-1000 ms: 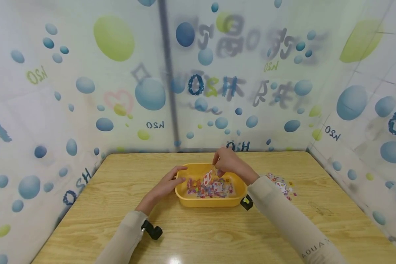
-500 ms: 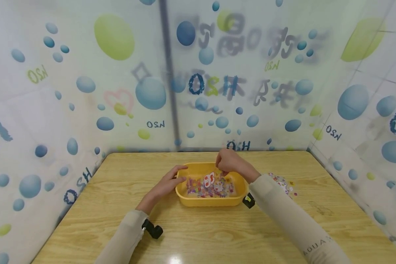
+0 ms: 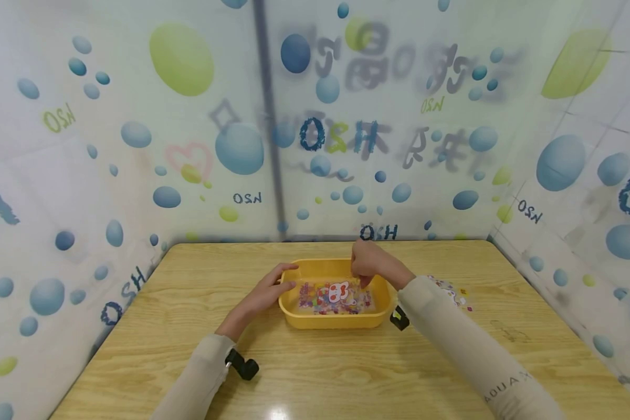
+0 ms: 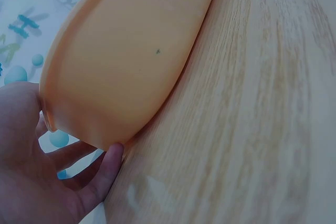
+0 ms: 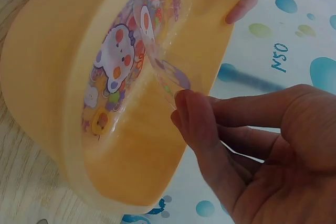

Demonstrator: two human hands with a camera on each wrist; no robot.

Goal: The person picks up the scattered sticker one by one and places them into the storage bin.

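A yellow plastic basin sits on the table. My left hand holds its left end, thumb and fingers spread along the rim; the left wrist view shows a fingertip against the basin's outer wall. My right hand is over the basin's far right part. Between thumb and fingertips it pinches the edge of a clear plastic sheet printed with cartoon figures, which slants down into the basin. Beneath it, on the basin floor, lies similar clear plastic with a white bear face and colourful small prints.
Another clear cartoon-printed sheet lies on the wooden table to the right, partly hidden by the right sleeve. A curtain with blue and green dots stands around the table's back and sides.
My right hand has moved slightly right and lower over the basin, and the pinched sheet has gone from standing up to lying flatter over the other prints. My left hand stays at the rim.
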